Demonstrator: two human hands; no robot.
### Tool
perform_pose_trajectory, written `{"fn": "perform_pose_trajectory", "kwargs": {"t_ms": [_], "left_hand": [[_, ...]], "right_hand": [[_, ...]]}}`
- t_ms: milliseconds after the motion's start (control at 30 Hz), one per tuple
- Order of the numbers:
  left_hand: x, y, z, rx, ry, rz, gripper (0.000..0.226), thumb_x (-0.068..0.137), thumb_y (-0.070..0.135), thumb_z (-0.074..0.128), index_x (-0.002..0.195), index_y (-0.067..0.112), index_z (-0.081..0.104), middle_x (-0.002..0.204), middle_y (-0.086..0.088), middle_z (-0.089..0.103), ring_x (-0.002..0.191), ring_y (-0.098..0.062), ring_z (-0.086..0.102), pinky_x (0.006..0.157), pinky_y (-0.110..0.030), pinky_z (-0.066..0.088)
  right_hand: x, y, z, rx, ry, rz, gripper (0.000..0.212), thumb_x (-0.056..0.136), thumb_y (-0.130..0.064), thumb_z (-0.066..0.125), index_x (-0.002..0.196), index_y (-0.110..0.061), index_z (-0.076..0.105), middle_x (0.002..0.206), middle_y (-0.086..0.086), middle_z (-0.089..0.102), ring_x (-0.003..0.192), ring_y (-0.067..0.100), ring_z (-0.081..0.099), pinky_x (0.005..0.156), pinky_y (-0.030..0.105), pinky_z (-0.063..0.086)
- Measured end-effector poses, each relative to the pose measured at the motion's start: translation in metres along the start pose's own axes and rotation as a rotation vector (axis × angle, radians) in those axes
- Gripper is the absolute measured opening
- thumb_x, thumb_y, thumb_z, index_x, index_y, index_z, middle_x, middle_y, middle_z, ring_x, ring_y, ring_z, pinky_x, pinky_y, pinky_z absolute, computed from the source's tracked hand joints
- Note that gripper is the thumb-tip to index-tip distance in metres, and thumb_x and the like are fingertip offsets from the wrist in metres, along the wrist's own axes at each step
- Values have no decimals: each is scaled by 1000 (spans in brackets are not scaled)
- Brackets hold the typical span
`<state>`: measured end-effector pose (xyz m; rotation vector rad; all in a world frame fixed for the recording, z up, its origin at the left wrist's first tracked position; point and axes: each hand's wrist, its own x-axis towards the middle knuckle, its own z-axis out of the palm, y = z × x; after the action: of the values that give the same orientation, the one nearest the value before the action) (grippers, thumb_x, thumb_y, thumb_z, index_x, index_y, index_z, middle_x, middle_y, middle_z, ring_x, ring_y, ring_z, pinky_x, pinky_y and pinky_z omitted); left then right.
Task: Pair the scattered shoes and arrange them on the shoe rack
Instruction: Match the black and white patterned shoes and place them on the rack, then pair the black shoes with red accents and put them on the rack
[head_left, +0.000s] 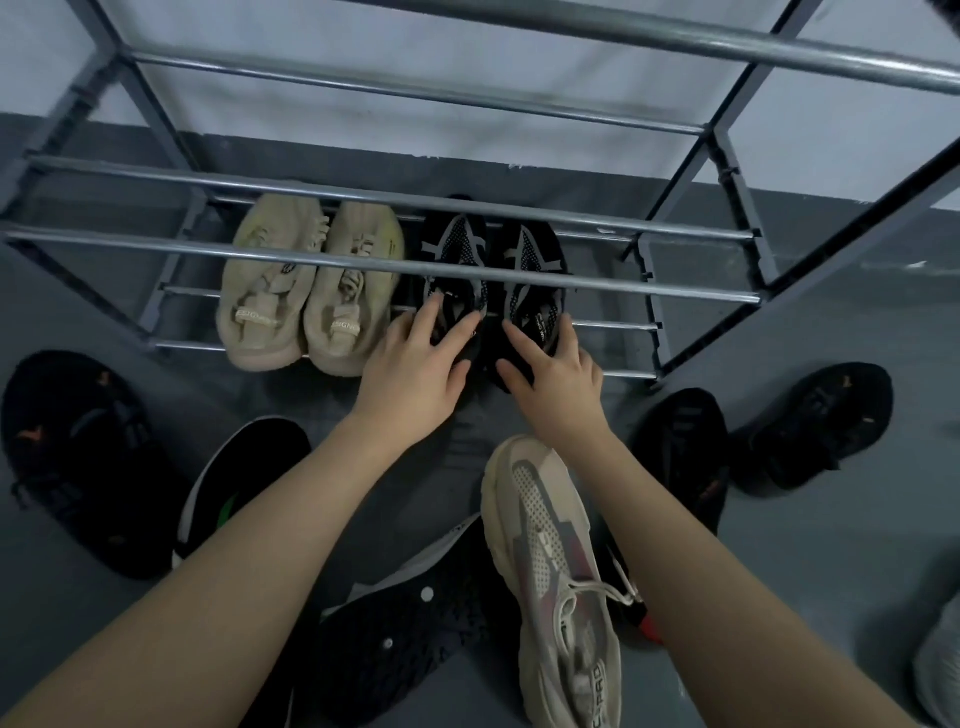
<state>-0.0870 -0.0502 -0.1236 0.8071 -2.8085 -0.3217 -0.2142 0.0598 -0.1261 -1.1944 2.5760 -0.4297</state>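
Observation:
A grey metal shoe rack (395, 265) stands against the wall. On its lowest tier a pair of beige fluffy shoes (306, 291) sits on the left and a pair of black mesh sneakers (493, 260) beside it on the right. My left hand (415, 364) grips the heel of the left black sneaker. The right black sneaker's heel is held by my right hand (550, 374). On the floor lie a beige and pink sneaker (556, 571), a black perforated clog (405, 639) and a black shoe with a green insole (234, 483).
A black sandal (78, 457) lies on the floor at the left. Two black sneakers (685, 457) (826, 421) lie at the right, past the rack's leg. A grey shoe (940, 670) shows at the right edge. The rack's upper bars (571, 26) cross overhead.

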Motion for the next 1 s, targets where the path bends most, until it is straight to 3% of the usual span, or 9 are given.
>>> {"fn": "perform_pose_trajectory", "kwargs": {"t_ms": [167,333,500,733,800,900,1000], "left_hand": [[-33,-1,-35,-69,61,-58,47,91,31,47,136,15,45,137,-19,45,120,-41,45,91,-53,45],[-85,-12,-89,-103,162,-89,47,86,34,40,121,8,58,123,-16,57,110,-37,53,89,-47,47],[-149,-35,-149,-91,240,-201,47,86,35,39,118,8,61,122,-14,58,111,-35,52,92,-46,44],[-268,-77,-184,-56,243,-470,51,85,39,36,119,10,60,124,-11,58,114,-32,52,94,-46,43],[-306,-86,-175,-78,213,-556,50,86,40,37,120,10,60,123,-10,58,113,-32,53,94,-47,44],[-351,-92,-154,-91,140,-683,42,89,32,48,124,11,57,128,-11,55,117,-33,50,95,-48,41],[-381,-95,-127,-127,24,-782,48,91,33,51,134,13,46,137,-10,46,125,-31,42,101,-44,35]], "right_hand": [[-38,-21,-15,45,97,-78,46,95,-38,46,140,-34,38,154,12,22,133,38,27,108,50,21],[-74,-68,-28,93,147,-252,38,94,-32,49,131,-23,52,135,6,49,119,33,46,99,46,33],[-108,-142,-29,128,76,-478,34,94,-30,49,124,-17,57,118,7,60,105,33,55,86,46,44],[-163,-234,8,236,-95,-725,37,90,-33,49,119,-15,60,110,6,64,98,29,60,82,45,48],[-181,-249,27,228,-156,-790,40,88,-37,48,119,-15,61,109,5,65,95,31,61,82,44,47],[-203,-258,63,60,-275,-869,40,93,-41,46,127,-22,54,119,0,61,107,27,56,93,42,34],[-215,-254,95,-58,-350,-883,41,95,-43,44,132,-27,47,126,-4,56,115,23,50,97,37,25]]}}
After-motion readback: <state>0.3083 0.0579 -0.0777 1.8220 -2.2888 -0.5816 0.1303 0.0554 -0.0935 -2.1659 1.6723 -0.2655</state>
